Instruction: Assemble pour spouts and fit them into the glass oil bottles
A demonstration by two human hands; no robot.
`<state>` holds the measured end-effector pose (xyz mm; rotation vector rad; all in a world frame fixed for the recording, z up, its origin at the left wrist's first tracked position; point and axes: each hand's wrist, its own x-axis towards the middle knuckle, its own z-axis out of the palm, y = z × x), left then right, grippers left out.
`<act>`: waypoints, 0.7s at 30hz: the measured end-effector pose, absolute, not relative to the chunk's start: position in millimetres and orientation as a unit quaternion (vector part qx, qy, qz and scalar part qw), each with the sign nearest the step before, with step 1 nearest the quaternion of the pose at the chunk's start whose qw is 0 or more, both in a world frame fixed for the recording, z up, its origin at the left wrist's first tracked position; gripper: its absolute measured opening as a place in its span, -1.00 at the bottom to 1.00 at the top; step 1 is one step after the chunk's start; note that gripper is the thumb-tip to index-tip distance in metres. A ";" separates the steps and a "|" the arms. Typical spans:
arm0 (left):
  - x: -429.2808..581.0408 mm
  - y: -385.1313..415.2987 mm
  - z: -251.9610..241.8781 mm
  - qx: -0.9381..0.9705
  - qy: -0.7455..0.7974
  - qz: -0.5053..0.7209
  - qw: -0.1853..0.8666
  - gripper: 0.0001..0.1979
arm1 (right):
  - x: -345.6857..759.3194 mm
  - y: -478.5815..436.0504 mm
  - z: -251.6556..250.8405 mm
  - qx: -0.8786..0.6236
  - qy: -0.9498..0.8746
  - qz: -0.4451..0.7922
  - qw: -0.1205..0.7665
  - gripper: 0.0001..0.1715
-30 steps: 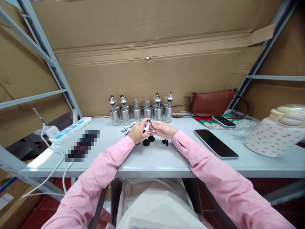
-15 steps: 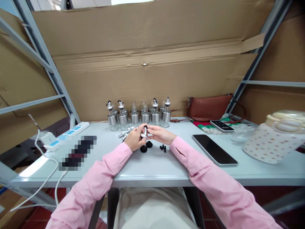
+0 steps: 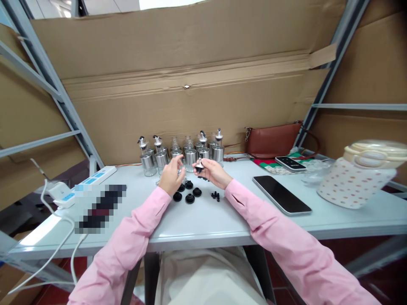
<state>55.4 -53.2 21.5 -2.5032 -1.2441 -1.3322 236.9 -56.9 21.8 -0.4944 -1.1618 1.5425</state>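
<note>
My right hand (image 3: 215, 173) pinches a silver bottle pourer (image 3: 199, 166) with a black base, held just above the table. To its left, my left hand (image 3: 171, 176) is raised with its fingers curved and apart, and I see nothing in its grip. Several round black stoppers (image 3: 190, 198) lie on the table below and between the hands. A small cluster of black caps (image 3: 215, 196) sits nearer me, under the right wrist. Part of what lies behind the left hand is hidden.
Glass bottles with steel sleeves (image 3: 161, 159) stand in rows at the back, some with pourers on. A phone (image 3: 281, 195), a brown bag (image 3: 273, 140) and a dotted jug (image 3: 352, 182) are on the right. A power strip (image 3: 95, 178) lies left.
The left hand has come off the pourer and moved left, while the right hand keeps hold of it. The pourer's black base now shows. More black stoppers are visible as the hands part.
</note>
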 end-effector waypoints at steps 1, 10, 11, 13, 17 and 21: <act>54.5 -46.8 25.4 -0.788 -0.419 -0.451 0.015 -0.56 | 238.2 -57.0 23.1 -0.208 -0.488 0.651 0.543 -0.75; 60.1 22.3 77.6 -0.764 -0.556 -0.326 -0.025 -0.52 | 243.8 -61.1 32.7 -0.253 -0.437 0.634 0.586 -0.85; 61.6 25.8 79.3 -0.766 -0.565 -0.305 -0.025 -0.57 | 244.6 -60.7 33.2 -0.253 -0.434 0.629 0.593 -0.77; 63.8 28.3 79.6 -0.764 -0.572 -0.298 -0.015 -0.70 | 246.3 -59.9 33.6 -0.257 -0.436 0.614 0.606 -0.59; 63.2 20.0 76.6 -0.761 -0.543 -0.353 0.021 -0.86 | 249.6 -58.5 32.9 -0.268 -0.448 0.567 0.637 -0.50; 60.6 4.3 84.2 -0.736 -0.468 -0.483 0.078 -0.91 | 251.1 -57.4 32.0 -0.292 -0.456 0.525 0.657 -0.53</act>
